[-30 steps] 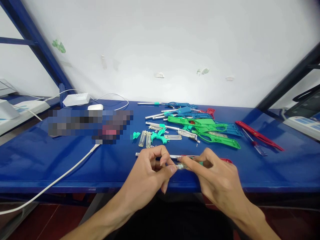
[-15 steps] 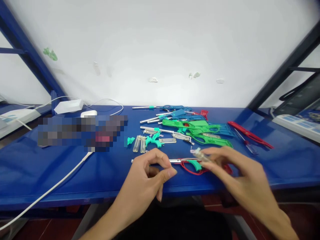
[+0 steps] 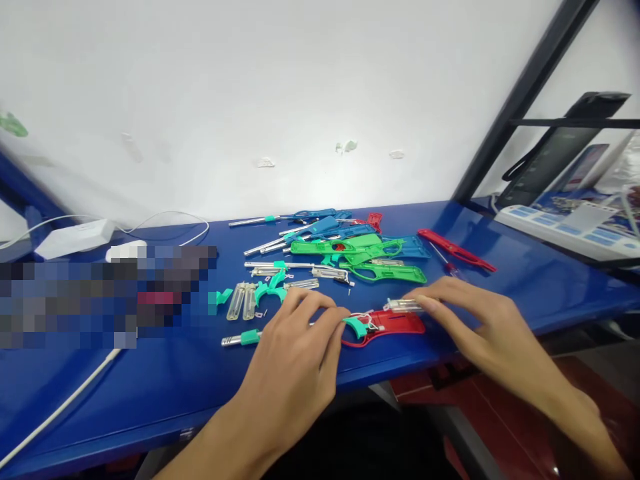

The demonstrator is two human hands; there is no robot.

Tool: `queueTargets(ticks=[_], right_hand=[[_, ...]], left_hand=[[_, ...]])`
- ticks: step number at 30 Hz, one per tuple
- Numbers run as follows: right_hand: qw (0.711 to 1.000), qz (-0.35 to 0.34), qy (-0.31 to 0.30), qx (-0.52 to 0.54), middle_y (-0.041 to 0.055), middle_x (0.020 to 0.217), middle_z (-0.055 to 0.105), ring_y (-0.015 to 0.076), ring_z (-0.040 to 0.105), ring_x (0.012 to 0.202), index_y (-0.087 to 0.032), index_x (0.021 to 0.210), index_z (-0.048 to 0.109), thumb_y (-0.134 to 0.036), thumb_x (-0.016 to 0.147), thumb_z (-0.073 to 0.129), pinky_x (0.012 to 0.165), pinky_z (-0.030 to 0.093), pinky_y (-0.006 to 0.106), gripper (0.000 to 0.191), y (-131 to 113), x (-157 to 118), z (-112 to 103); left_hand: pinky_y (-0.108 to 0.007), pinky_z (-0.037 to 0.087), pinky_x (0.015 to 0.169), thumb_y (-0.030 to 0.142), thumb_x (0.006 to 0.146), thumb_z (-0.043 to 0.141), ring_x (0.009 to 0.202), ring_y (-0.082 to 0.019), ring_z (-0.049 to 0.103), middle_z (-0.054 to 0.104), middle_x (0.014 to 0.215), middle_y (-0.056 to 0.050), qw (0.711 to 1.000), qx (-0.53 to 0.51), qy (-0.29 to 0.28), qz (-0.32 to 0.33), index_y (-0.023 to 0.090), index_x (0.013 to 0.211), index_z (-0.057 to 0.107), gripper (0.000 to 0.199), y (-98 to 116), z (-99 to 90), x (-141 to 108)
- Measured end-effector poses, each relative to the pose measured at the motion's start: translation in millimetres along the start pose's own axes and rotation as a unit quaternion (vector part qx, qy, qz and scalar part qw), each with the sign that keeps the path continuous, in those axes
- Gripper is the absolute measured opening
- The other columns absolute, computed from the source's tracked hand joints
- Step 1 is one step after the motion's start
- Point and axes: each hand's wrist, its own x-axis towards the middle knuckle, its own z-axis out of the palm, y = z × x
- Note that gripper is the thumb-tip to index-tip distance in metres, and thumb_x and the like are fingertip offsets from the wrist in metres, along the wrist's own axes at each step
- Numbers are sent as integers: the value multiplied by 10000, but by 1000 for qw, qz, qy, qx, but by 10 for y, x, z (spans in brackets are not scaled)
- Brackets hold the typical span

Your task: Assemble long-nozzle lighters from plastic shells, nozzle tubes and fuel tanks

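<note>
Using the blue tabletop [image 3: 150,393] as a firm base is the sound way to manage this step, which seems to be bringing a small part up to a larger one while that lies flat and steady. The left hand [image 3: 300,353] should do the bracing and press only lightly; its fingers curl down over the front of the work, and whether they pinch anything cannot be told, since the back of the hand hides their ends. The right hand [image 3: 480,313] does the fine work, its grip pinching one end of a part between thumb and forefinger, and a light, level hold would suit it. Below and to the left of that grip lies the open red shell [image 3: 406,323], inner side seemingly up, best left unshifted. A silver tube [image 3: 231,341] runs out beyond the left hand. The clear tank [image 3: 404,305] is in the right grip, reaching leftward from the fingertips along the far edge of the shell; whether the two touch is unclear. Beside the left fingertips sits the teal trigger [image 3: 357,327], and around it loop thin white wires [image 3: 367,316], near the tank's free end and easily trapped, so they deserve clear room.
</note>
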Motion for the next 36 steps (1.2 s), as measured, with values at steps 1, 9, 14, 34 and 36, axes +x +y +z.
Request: queueTargets(ticks=[1, 9, 14, 34, 36], right_hand=[[1000, 1, 4, 1, 13, 979, 789, 199, 744, 875, -285, 1004, 772, -376, 1035, 587, 795, 570, 322, 208, -7, 8, 16], [999, 13, 14, 26, 40, 925, 766, 213, 716, 856, -252, 975, 757, -358, 1055, 545, 771, 562, 344, 250, 12, 16, 160], [999, 10, 10, 31, 51, 970, 783, 224, 724, 911, -251, 984, 770, -357, 1056, 547, 812, 569, 364, 257, 36, -3, 206], [999, -6, 1, 44, 13, 1034, 781, 205, 706, 979, -312, 1089, 793, -313, 1028, 621, 867, 568, 360, 183, 70, -34, 240], [998, 10, 3, 66, 6, 1054, 777, 204, 706, 1001, -322, 1084, 791, -321, 1024, 628, 890, 558, 358, 174, 83, -41, 234]], left_hand=[[-413, 533, 873, 119, 1047, 495, 1020, -261, 570, 696, 1046, -99, 1000, 3, -16, 5, 154, 1105, 718, 232, -14, 29, 44], [-468, 529, 959, 162, 1061, 504, 1103, -282, 557, 696, 1124, -105, 996, 18, -91, -8, 151, 1191, 713, 246, -37, 106, 157], [-515, 499, 1010, 185, 1064, 514, 1136, -293, 545, 685, 1163, -109, 993, 19, -113, -9, 149, 1217, 709, 251, -61, 133, 123], [-483, 493, 971, 228, 1079, 502, 1082, -274, 575, 674, 1138, -90, 992, 29, -126, 7, 164, 1164, 706, 230, -60, 171, 102], [-478, 494, 971, 237, 1084, 497, 1082, -269, 573, 673, 1138, -84, 992, 30, -123, 7, 169, 1173, 704, 235, -61, 174, 101]])
